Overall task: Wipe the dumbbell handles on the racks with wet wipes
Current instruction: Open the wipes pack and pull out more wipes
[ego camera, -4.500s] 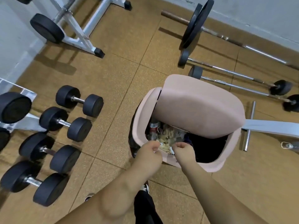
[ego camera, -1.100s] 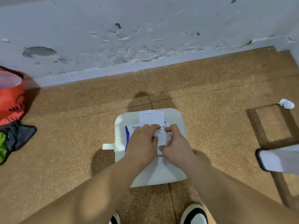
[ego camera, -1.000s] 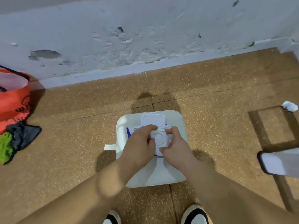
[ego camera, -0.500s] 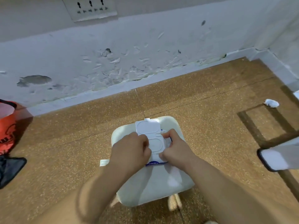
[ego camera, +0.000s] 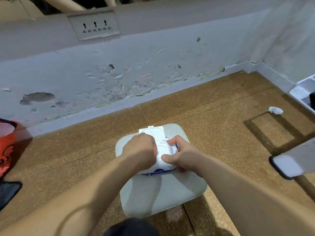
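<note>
I see L hand (ego camera: 139, 150) curled onto wipes pack (ego camera: 162, 149) at its opening; fingertips hidden, can't tell if a wipe's pinched. R hand (ego camera: 181, 155) grips pack's other side, thumb on top. Lid (ego camera: 152, 132) flipped up just past knuckles. Pack sits on stool (ego camera: 162, 193) under both hands.

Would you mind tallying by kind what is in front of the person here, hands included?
hands: 2, left hand and right hand, both holding the pack
wet wipes pack: 1
stool seat: 1
crumpled tissue on the floor: 1
orange bag: 1
Total: 6
</note>
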